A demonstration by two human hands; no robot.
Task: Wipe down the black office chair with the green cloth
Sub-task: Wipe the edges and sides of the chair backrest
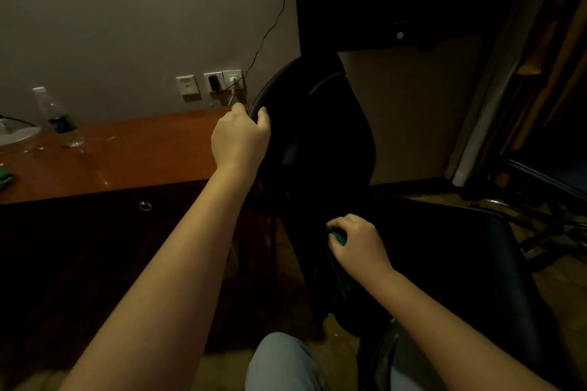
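Dominant: black office chair [327, 149] beside wooden desk [133, 155]. Its backrest [317, 111] is edge-on to view, long axis running from high in frame down to seat [444, 251]; seat extends right.
Up top, left hand [239, 140] curls fingers over backrest rim, gripping.
Lower, nearer seat, right hand [359, 243] bunches fingers round green cloth [339, 236].
Cloth sits against backrest base, tail hanging below hand.
Next stroke likely along backrest, upward toward left hand.

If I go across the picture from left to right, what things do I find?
Bottle → wall sockets → left hand, gripping the chair → right hand, holding the cloth.
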